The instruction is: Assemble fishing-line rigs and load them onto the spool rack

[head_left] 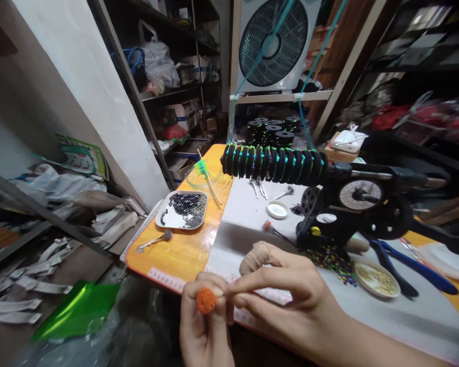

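Directions are taken from the orange ball. I record one orange ball (206, 300), grainy in texture, in the left hand (214, 339), its fingers closed on it. The right hand (298, 288) is at 3 o'clock, just beside the left, thumb and forefinger brought close together; whether they meet or grip anything fine, I cannot tell. One beige covering (255, 258) is on a right finger.

On the surface (137, 260) I count one white tray (203, 195) of black pieces at 11 o'clock, one stick (213, 189) with green strands at 12, one white dish (277, 209) at 1, and, at 3, one dish of gold pieces (377, 279) and one blue-handled tool (424, 270). Loose coloured beads (334, 262), too many to count, lie near that dish.

One black machine (338, 232) stands at 2 o'clock, with one round dial (361, 194); its markings are too small to read. The red-marked strip (166, 280) along the surface's edge is likewise illegible. One fan (273, 43) is at 12 to 1 o'clock; I can read no brand.
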`<control>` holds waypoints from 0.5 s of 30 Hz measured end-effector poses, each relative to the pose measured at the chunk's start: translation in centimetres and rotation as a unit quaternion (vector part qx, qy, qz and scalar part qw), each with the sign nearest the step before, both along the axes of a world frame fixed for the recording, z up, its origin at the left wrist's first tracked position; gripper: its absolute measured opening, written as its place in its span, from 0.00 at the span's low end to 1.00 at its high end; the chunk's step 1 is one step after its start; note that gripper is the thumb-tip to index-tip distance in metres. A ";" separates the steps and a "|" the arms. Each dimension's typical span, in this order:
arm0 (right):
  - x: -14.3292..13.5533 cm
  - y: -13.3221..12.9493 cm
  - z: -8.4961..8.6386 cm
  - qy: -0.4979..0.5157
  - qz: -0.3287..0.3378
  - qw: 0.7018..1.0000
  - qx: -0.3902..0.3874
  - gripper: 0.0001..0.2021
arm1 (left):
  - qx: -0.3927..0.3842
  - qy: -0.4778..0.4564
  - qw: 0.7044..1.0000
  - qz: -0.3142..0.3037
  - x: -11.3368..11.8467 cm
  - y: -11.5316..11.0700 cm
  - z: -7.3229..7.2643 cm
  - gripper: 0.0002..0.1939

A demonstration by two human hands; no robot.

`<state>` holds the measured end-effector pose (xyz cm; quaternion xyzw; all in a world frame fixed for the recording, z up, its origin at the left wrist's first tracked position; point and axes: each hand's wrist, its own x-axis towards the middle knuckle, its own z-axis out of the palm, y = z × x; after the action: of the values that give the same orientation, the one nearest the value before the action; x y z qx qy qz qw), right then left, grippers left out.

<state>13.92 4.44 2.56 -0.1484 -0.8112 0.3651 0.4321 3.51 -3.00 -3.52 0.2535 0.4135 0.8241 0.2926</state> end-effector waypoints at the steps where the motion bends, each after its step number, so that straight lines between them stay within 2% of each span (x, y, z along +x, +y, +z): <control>1: -0.1 -0.1 0.1 0.001 -0.005 1.000 -0.001 0.05 | -0.002 -0.020 1.000 -0.012 0.0 0.1 0.1 0.08; 4: -0.2 -0.3 0.1 -0.002 -0.010 1.000 0.003 0.05 | 0.033 -0.105 0.988 -0.108 -1.0 0.3 0.3 0.07; 7: -0.2 -0.2 -0.3 -0.009 -0.003 1.000 0.022 0.05 | 0.084 -0.225 0.948 -0.208 -2.2 0.3 0.6 0.04; 10: -0.3 0.0 -0.8 -0.020 0.003 0.998 0.056 0.06 | 0.113 -0.361 0.899 -0.221 -2.4 0.1 1.7 0.07; 12: -0.3 0.1 -0.9 -0.028 0.000 0.995 0.094 0.07 | 0.126 -0.408 0.877 -0.219 -2.5 0.0 2.5 0.07; 13: -0.3 0.1 -0.9 -0.027 -0.012 0.993 0.114 0.08 | 0.140 -0.400 0.881 -0.211 -2.7 0.0 2.9 0.08; 15: -0.1 0.2 -0.6 -0.027 -0.047 0.987 0.152 0.09 | 0.168 -0.326 0.917 -0.157 -3.8 0.1 3.4 0.10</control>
<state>13.78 4.67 1.92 -0.1287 -0.8607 0.2130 0.4442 -0.29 -2.93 -0.15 0.0775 0.1055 0.8618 0.4901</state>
